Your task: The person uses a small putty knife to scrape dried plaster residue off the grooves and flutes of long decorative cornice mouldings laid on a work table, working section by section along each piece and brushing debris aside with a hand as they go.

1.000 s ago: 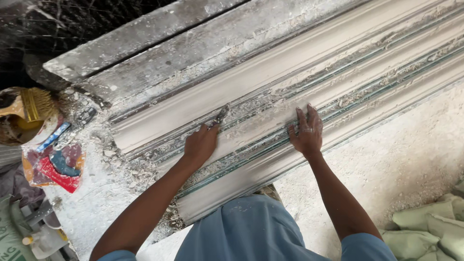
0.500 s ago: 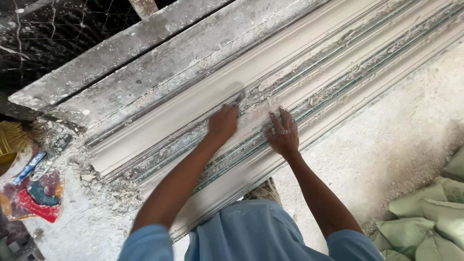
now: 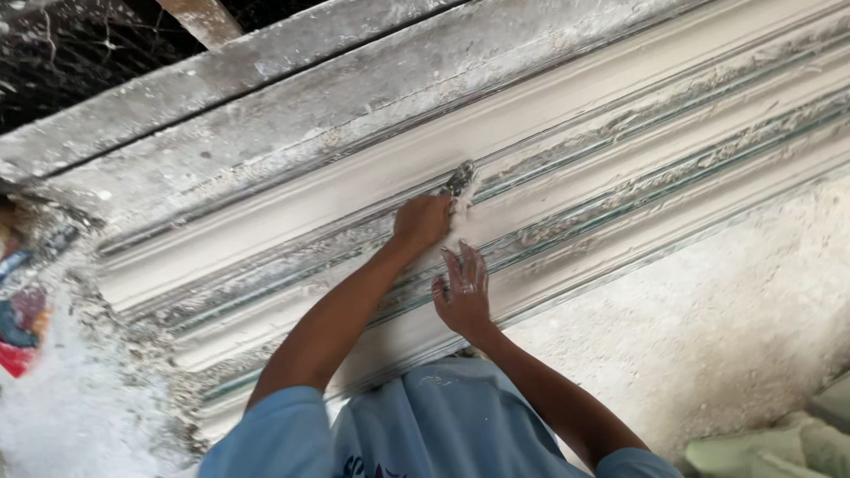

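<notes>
- While the head camera is looking down, a long plaster cornice moulding is lying on a plaster-crusted surface, running from the lower left up towards the upper right; its stepped ridges and grooves are showing, with rough plaster crumbs sitting in the grooves
- the left hand is curling into a fist over the middle of the moulding; its fingers are pressing together around a small plaster-caked tool, whose dark tip is poking out above the knuckles and touching a groove; what kind of tool it is I cannot tell
- the right hand is lying flat on a lower ridge of the moulding, just beside and below the left hand; its fingers are spreading slightly and gripping nothing, dusted white with plaster
- both forearms are reaching up from a light blue shirt at the bottom edge
- a coarse, sandy floor is showing to the right of the moulding; pale green sacks are sitting in the lower right corner
- a blurred red and blue packet is lying at the left edge, beside loose white plaster powder
</notes>
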